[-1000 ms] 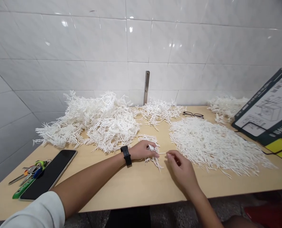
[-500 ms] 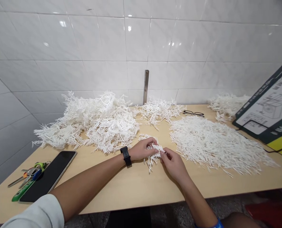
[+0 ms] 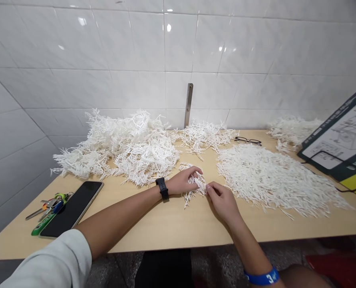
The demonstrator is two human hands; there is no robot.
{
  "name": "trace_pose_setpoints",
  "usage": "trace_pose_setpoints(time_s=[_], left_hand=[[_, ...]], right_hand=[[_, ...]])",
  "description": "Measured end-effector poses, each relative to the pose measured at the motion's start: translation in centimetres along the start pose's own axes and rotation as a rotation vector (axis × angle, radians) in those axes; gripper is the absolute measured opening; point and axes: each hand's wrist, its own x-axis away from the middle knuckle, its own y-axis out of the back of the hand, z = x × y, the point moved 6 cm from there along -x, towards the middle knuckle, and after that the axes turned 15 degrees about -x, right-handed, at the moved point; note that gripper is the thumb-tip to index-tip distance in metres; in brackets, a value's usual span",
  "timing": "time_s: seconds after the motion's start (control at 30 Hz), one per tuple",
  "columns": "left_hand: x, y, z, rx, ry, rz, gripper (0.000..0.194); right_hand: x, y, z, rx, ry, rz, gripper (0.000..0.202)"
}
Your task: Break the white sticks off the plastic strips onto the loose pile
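At the middle of the table, my left hand [image 3: 182, 181], with a black watch on its wrist, curls round a small bunch of white branching strands [image 3: 197, 183]. Its thumb and forefinger stand apart with the strands between them, and its other fingers are partly hidden. Just to the right, my right hand [image 3: 222, 200] is closed in a pinch, its fingertips at the bunch's right edge. What lies in that pinch is too small to make out. More loose strands [image 3: 189, 198] lie under and in front of my left hand.
A big tangled heap [image 3: 136, 148] of white strands lies left, a smaller heap [image 3: 206, 136] behind. Shorter white pieces [image 3: 273, 176] spread out at right. Glasses [image 3: 248, 140], a phone [image 3: 72, 208], keys [image 3: 48, 205], a metal strip [image 3: 188, 105] and a printed box [image 3: 339, 140] are around.
The view has shifted slightly. My left thumb and forefinger have spread wider, and the strands sit lower between them. My right fingertips have drawn away to the bunch's edge.
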Motion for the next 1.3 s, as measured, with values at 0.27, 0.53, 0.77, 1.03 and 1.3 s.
trace_pose_setpoints(time_s=[0.27,0.53,0.77,1.03,1.3], left_hand=[[0.1,0.8,0.4,0.046,0.089,-0.185,0.02],[0.0,-0.2,0.4,0.099,0.064,-0.085,0.018],[-0.1,-0.7,0.0,-0.036,-0.097,0.028,0.018],[-0.3,-0.6,0.6,-0.156,0.0,0.041,0.016],[0.1,-0.9,-0.2,-0.007,-0.078,0.118,0.025]], right_hand=[[0.1,-0.7,-0.6,0.08,-0.042,0.125,0.027],[-1.1,-1.6,0.1,0.329,-0.05,0.177,0.032],[-0.4,-1.2,0.1,0.293,0.039,0.249,0.042],[2.6,1.3,0.9,0.386,0.081,0.323,0.042],[0.5,7.0,1.7,0.738,0.105,-0.096,0.042]])
